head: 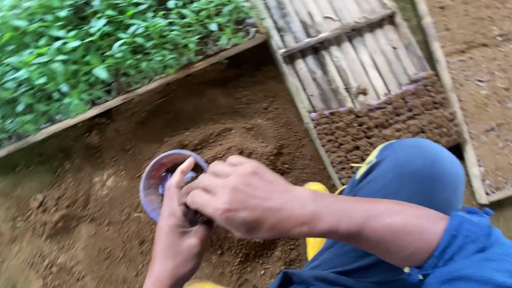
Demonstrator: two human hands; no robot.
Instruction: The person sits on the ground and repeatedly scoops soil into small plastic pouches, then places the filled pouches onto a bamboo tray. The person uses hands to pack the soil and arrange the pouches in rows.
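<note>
Loose brown soil (235,121) fills mid-frame; my left hand (174,231) grasps a light, stiff purple bowl (154,177) by its base, my right hand (242,194) clenched over it.

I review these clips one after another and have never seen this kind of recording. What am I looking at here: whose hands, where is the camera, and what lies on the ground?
There is no machine here. One camera sits on a person's head and looks down, so the two bare hands are the wearer's own. The left hand holds a small round bluish-purple bowl tilted on its side, thumb along its rim. The right hand reaches across and is closed over something small and dark just beside the bowl; I cannot tell what it is. Below them lies a heap of loose brown soil. At the right is the person's knee in blue trousers. Beyond stand a bed of green seedlings edged by a wooden board, a rack of bamboo slats, and rows of small soil-filled bags.
</note>
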